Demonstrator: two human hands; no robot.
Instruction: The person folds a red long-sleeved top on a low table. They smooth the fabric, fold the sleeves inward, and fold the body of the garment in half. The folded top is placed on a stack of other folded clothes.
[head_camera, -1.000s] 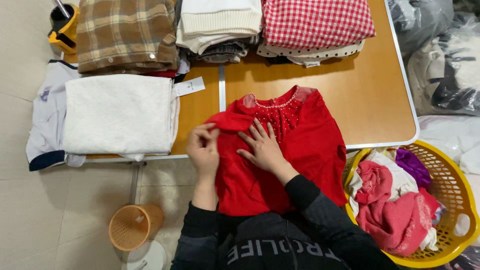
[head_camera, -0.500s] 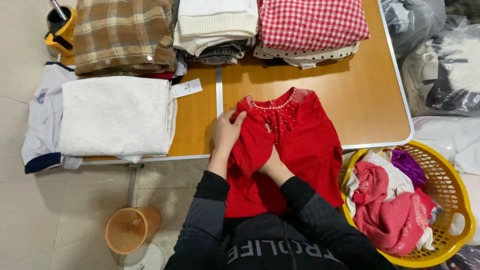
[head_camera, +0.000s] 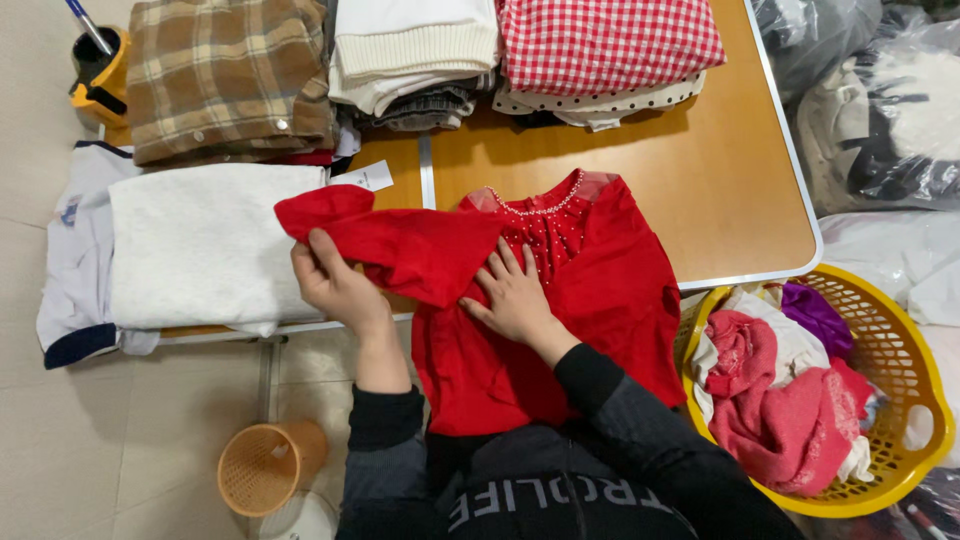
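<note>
head view, looking straight down at a wooden folding table (head_camera: 700, 200).

red top (head_camera: 570, 300) lying flat at the near edge of the table, neckline away from the body, beaded trim along the collar, hem hanging off the edge toward the torso. left sleeve (head_camera: 390, 240) pulled out sideways, reaching over onto the white folded garment (head_camera: 200, 250).

left hand (head_camera: 335, 285) closed on the red sleeve, fingers wrapped over the cloth from above, thumb side hidden under the fabric; grip narrow, holding sleeve only. right hand (head_camera: 515, 295) pressed flat on the chest of the red top, fingers spread wide, palm down, gripping nothing, just below the beaded area. hands close together, not touching.

white folded garment to the left of the red top, resting on a pale shirt with dark cuff (head_camera: 70, 290) that overhangs the table's left end.

far row on the table, left to right: plaid folded shirt (head_camera: 225, 75), stack of cream and grey knitwear (head_camera: 415, 55), red-and-white checked cloth (head_camera: 610, 45) on top of a dotted piece. small white tag (head_camera: 365, 177) just beside the white garment.

yellow basket (head_camera: 900, 370) on the floor to the right, holding pink, white and purple clothes. small woven bin (head_camera: 265, 465) on the floor under the left side. yellow container (head_camera: 100, 70) with a blue-handled tool at top left. clear plastic bags (head_camera: 870, 100) at the right.
</note>
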